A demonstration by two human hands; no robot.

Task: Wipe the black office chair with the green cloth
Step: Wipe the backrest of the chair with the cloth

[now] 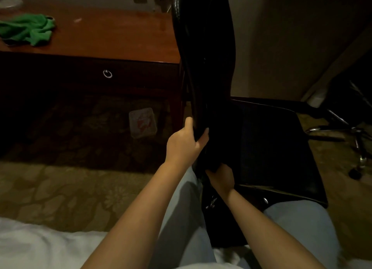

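The black office chair [205,53] stands right in front of me, its tall backrest seen edge-on and its seat [271,148] stretching to the right. My left hand [184,144] grips the lower edge of the backrest, thumb on the near side. Lower down, my right hand [221,178] grips the chair where the backrest meets the seat; its fingertips are hidden by the black upholstery. The green cloth [28,30] lies crumpled on the wooden desk [112,35] at the far left, away from both hands.
The desk has a drawer with a ring pull [107,73]. A pale packet [143,122] lies on the patterned carpet under the desk. The chrome base and castor [356,139] of a chair show at right. White bedding [40,246] and my knees fill the bottom.
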